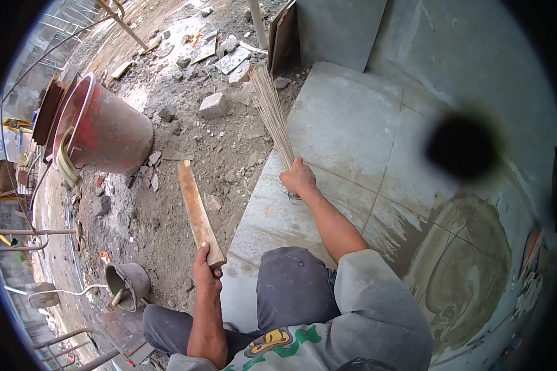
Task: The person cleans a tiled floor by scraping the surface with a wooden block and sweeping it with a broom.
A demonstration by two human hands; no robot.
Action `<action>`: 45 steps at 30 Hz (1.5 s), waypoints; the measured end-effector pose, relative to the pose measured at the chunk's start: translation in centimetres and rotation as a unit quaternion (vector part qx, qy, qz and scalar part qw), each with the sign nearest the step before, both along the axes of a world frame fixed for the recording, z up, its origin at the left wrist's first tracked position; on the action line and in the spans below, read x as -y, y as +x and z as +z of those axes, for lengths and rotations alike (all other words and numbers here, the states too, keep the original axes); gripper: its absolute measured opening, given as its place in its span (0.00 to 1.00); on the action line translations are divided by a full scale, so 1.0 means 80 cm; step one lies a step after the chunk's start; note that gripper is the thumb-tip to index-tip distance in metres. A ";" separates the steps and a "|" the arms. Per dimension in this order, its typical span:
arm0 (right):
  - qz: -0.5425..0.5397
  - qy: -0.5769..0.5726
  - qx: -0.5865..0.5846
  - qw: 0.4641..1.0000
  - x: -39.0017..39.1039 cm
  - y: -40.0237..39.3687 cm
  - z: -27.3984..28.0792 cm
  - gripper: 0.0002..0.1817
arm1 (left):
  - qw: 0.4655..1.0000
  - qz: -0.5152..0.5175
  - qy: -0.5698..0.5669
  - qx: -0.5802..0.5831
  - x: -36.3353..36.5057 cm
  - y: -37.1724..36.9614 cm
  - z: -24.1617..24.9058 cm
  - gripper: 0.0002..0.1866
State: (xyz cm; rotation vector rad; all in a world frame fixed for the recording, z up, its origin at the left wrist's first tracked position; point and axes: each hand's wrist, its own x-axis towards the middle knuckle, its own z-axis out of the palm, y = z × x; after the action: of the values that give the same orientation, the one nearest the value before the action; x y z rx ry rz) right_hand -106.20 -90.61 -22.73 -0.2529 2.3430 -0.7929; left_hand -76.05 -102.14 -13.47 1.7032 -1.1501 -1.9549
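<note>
My left hand [207, 270] is closed around the lower end of a worn piece of wood [195, 207], which points away from me over the dirt. In my right hand [299, 178] is a stick broom [270, 111], gripped near its bound end. Its thin bristles fan out toward the rubble at the tile edge. Beneath the broom and my right arm lie pale floor tiles [346, 133] with grey smears. To the right, a wet patch of grey cement slurry [464, 266] spreads over the tiles.
A large red bucket [114, 127] lies tilted on the dirt at left, with a smaller bucket [129, 284] nearer me. A concrete block [213, 106] and broken rubble lie ahead. A grey panel [340, 31] leans at the back beside the wall [470, 55]. Metal bars [34, 232] stand at left.
</note>
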 end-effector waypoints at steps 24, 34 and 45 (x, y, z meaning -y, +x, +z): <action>-0.201 0.079 -0.082 0.973 -0.104 0.098 -0.099 0.28 | 0.999 0.038 0.007 -0.037 0.003 0.023 -0.004 0.15; -0.127 0.010 -0.042 0.991 -0.223 0.164 0.014 0.29 | 0.998 -0.014 0.015 -0.060 0.012 0.022 -0.020 0.14; -0.494 0.072 0.003 0.867 -0.467 0.023 -0.006 0.33 | 0.991 -0.058 0.060 -0.108 0.015 -0.002 -0.011 0.15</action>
State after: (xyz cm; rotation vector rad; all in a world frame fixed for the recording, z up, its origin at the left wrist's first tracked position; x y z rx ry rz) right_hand -104.38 -53.24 -23.18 1.1008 2.4312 -1.0310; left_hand -76.21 -103.38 -14.37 1.4636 -1.0937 -2.2564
